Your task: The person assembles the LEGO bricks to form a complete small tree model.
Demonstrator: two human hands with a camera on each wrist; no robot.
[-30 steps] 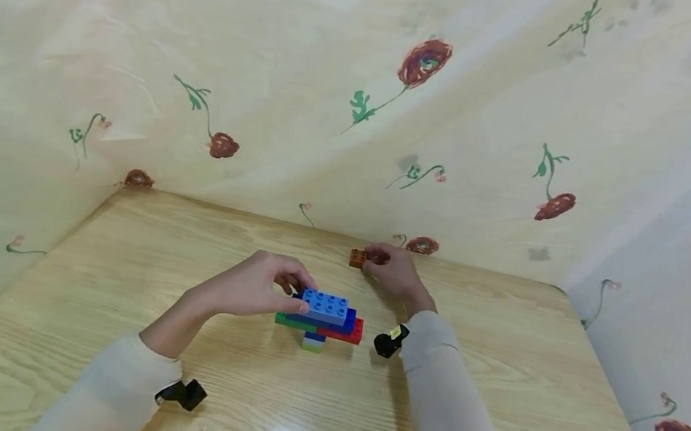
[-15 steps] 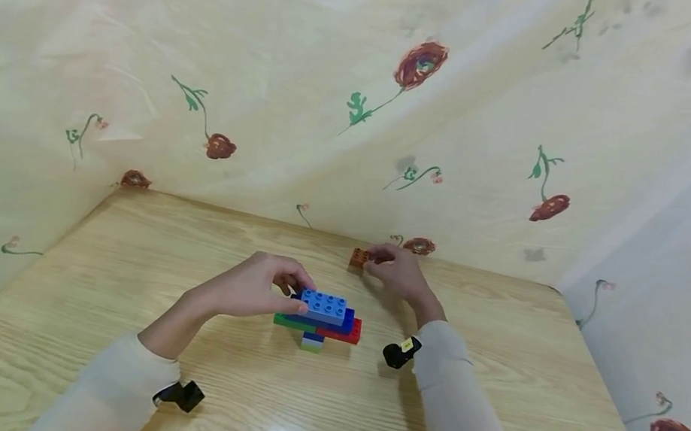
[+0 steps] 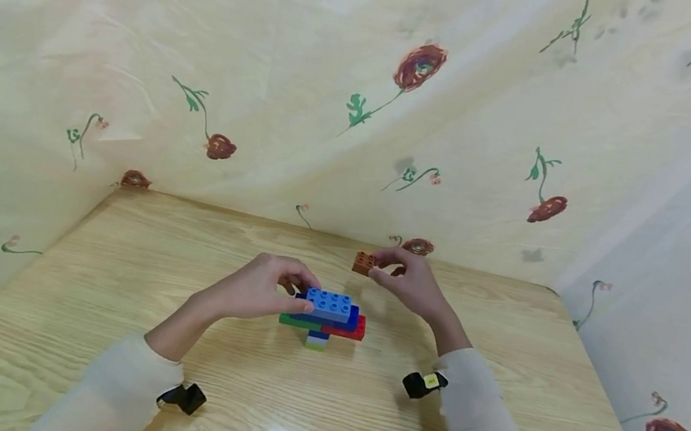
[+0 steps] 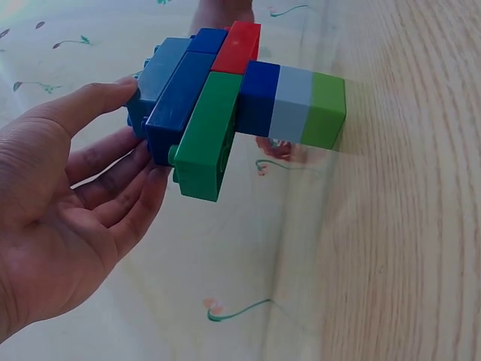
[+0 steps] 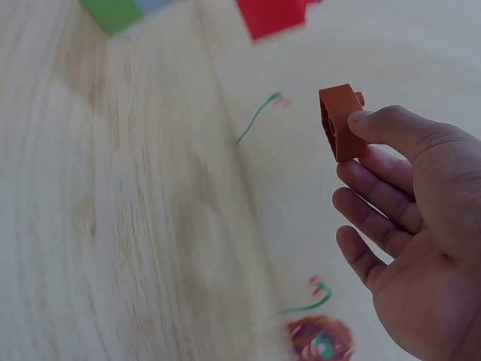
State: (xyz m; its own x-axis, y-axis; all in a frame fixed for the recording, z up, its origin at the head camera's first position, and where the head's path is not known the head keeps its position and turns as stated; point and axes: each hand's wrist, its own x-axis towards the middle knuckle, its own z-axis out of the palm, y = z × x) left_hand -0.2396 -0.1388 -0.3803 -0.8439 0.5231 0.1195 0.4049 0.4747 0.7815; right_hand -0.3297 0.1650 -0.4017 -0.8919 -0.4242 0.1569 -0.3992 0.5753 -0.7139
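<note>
A stack of toy building bricks stands on the table, wide above and narrow below. My left hand (image 3: 258, 288) grips its left end, thumb and fingers about the light blue top brick (image 3: 331, 308). Beneath that come dark blue bricks, then a green brick (image 4: 204, 135) and a red brick (image 4: 239, 47) side by side. The narrow foot is dark blue, pale blue and lime green (image 4: 327, 111). Behind the stack, to its right, my right hand (image 3: 416, 287) pinches a small brown brick (image 5: 343, 120) between thumb and fingertips, its hollow underside partly showing in the right wrist view.
The pale wooden table (image 3: 125, 262) meets a flower-patterned cloth (image 3: 285, 83) at the back and on both sides. A small black camera sits on each sleeve: the left camera (image 3: 188, 397) and the right camera (image 3: 420, 385).
My right hand has drawn the brown brick up off the table and slightly toward me, to the right. My left hand keeps its grip on the stack, almost unmoved.
</note>
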